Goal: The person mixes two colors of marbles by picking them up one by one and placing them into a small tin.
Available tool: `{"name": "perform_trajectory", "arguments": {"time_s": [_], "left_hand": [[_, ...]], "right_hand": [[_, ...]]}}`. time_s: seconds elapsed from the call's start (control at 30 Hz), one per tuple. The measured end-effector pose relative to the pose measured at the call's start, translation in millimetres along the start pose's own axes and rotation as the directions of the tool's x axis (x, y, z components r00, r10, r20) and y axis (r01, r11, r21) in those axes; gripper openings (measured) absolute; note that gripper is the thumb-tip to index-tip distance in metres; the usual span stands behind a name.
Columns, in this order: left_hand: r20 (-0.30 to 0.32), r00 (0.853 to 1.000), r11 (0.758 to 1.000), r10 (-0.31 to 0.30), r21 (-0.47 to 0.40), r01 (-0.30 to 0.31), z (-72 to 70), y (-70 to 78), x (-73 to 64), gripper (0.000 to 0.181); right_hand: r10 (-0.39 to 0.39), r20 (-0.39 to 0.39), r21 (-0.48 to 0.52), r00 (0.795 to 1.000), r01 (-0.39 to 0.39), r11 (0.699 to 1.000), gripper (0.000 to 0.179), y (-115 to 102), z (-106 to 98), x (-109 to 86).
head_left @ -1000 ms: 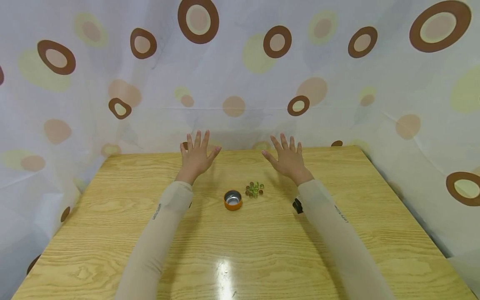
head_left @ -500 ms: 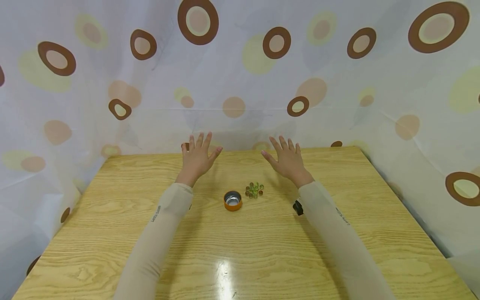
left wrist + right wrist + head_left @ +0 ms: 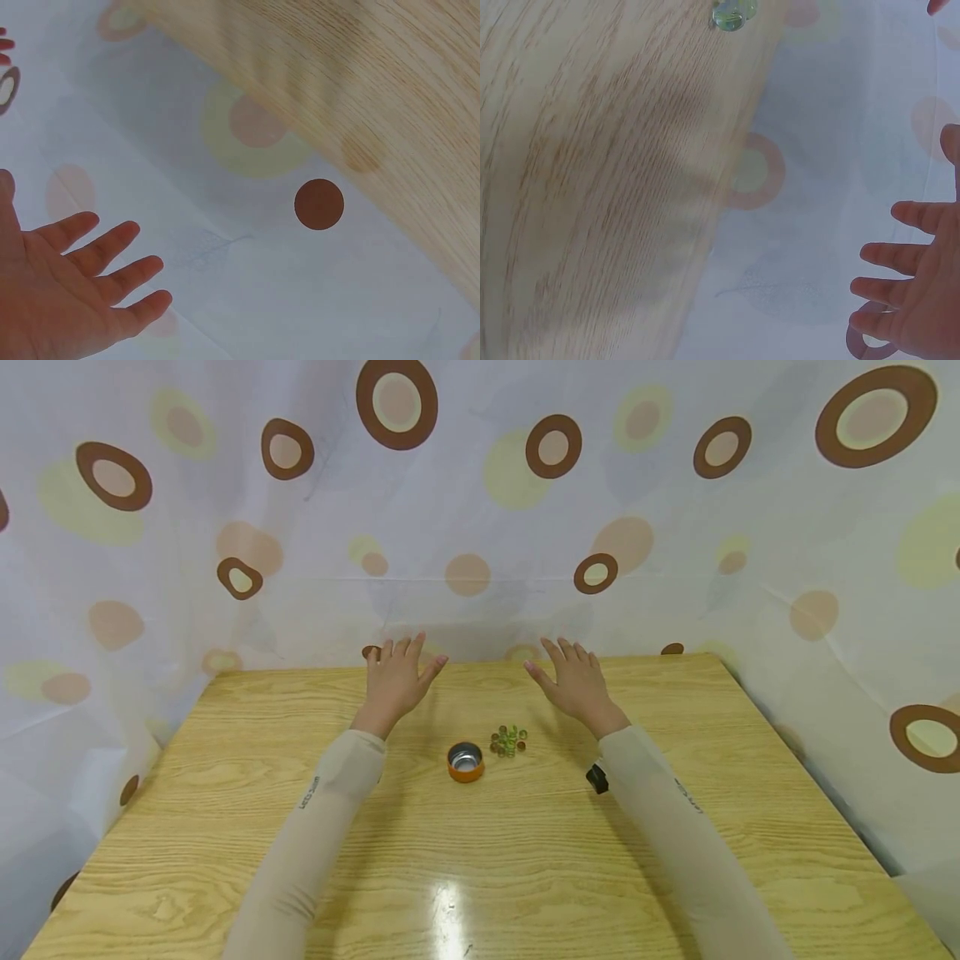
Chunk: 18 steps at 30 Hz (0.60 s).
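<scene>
Both hands hover over the far part of the wooden table, fingers spread and holding nothing. My left hand (image 3: pixel 395 683) is up and to the left of a small round cup (image 3: pixel 466 762), orange outside with a silvery metal inside. To the cup's right lies a cluster of glass marbles (image 3: pixel 508 741), clear, green and brownish. My right hand (image 3: pixel 577 685) is beyond the marbles, to their right, touching nothing. In the left wrist view the left palm (image 3: pixel 60 300) shows with parted fingers. The right wrist view shows the right hand (image 3: pixel 930 285) and a few marbles (image 3: pixel 731 13) at its top edge.
The wooden table (image 3: pixel 480 835) has a light glare near its front. A white curtain (image 3: pixel 480 510) with brown, yellow and peach spots hangs behind it and along both sides. A black strap piece (image 3: pixel 597 778) shows at the right wrist.
Both hands have dipped slightly, and their fingers look a little more bent forward. The cup and the marbles stay where they were.
</scene>
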<state>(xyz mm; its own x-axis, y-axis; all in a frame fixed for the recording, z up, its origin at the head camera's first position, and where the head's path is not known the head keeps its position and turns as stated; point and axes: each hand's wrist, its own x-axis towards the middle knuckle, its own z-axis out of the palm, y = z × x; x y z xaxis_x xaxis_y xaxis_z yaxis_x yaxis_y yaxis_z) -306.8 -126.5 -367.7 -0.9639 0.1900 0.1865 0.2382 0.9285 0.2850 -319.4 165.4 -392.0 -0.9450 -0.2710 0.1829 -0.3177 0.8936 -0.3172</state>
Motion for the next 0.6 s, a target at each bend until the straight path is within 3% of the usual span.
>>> {"name": "perform_trajectory", "arguments": {"time_s": [0.6], "left_hand": [[-0.003,1.0,1.0,0.02,0.007,-0.02,-2.1,7.1,-8.0,0.068]], "right_hand": [[-0.027,-0.034,0.05,0.999,0.029,0.998,0.058,-8.1,-6.0,-7.0]]}}
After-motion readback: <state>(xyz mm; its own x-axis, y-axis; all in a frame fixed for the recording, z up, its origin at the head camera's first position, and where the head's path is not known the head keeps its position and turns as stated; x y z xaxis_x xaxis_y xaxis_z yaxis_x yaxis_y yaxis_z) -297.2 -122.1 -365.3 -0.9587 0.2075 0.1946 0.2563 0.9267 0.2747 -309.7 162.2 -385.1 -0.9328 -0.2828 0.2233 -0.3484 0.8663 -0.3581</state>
